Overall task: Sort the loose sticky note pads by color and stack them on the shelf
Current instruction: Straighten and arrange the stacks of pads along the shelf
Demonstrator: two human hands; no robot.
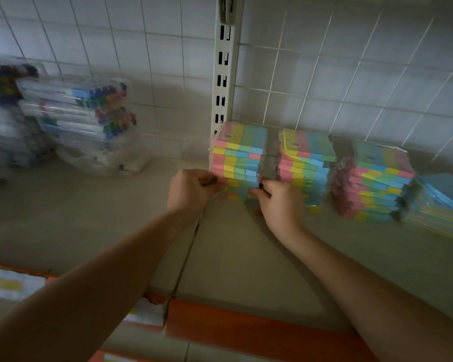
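- Sticky note pads, wrapped in clear film and striped pink, yellow, green and blue, stand in four stacks along the back of a grey shelf [246, 257], against a white wire grid wall [351, 74].
- The leftmost stack [239, 158], just in front of a slotted white upright [221, 82], sits between the person's two hands, which meet it at its lower packs.
- The left hand [191, 190] is curled at the stack's lower left edge, its fingers [207, 180] bent in and pressed against the wrapping; whether they pinch a pack or only brace it cannot be told through the blur.
- The right hand [280, 202] reaches the lower right corner, its fingers [259, 192] curled round the bottom packs, thumb tip at the stack's right side.
- A second stack [305, 163] stands just to the right, its packs fanned out of line; the right hand overlaps its base.
- A third stack [374, 184] leans further right, with a lower, mostly blue-topped pile [439, 205] beside it at the frame's edge.
- Well apart on the left, clear cases of coloured markers [89, 113] are heaped at the rear of the shelf.
- An orange strip [246, 333] runs along the shelf's front lip.
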